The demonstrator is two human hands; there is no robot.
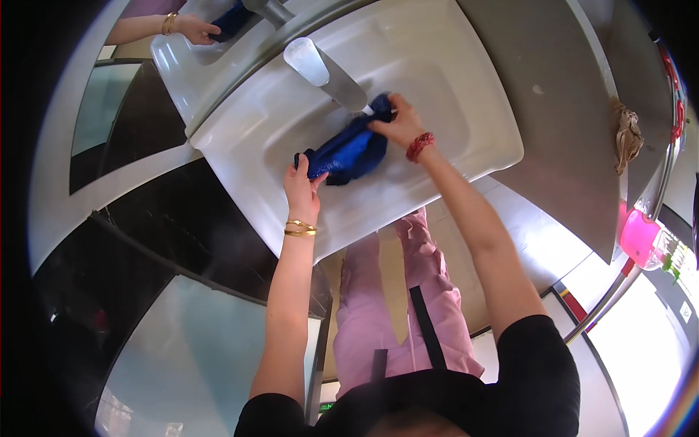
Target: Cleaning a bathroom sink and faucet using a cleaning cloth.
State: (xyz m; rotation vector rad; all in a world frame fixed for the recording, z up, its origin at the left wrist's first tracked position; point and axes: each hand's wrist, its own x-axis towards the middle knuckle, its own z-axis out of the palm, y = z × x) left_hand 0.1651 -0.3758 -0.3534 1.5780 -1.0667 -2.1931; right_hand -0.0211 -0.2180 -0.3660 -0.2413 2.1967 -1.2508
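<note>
A wet, dark blue cloth (353, 151) is stretched between my two hands over the white sink (466, 109). At its lower left end, my left hand (300, 188) pinches the edge with thumb and fingers. My right hand (402, 122) grips the upper right end, close under the spout of the metal faucet (331, 79). Water appears to run from the spout onto the cloth's upper part. The cloth hangs in folds above the basin, and its exact kind cannot be made out.
A mirror (131, 95) behind the sink reflects a hand and the cloth. Grey panel (542, 95) stands at the right, with a crumpled brown cloth (628, 137) at its edge. A pink bottle (639, 237) hangs near a metal pipe (610, 302) farther right.
</note>
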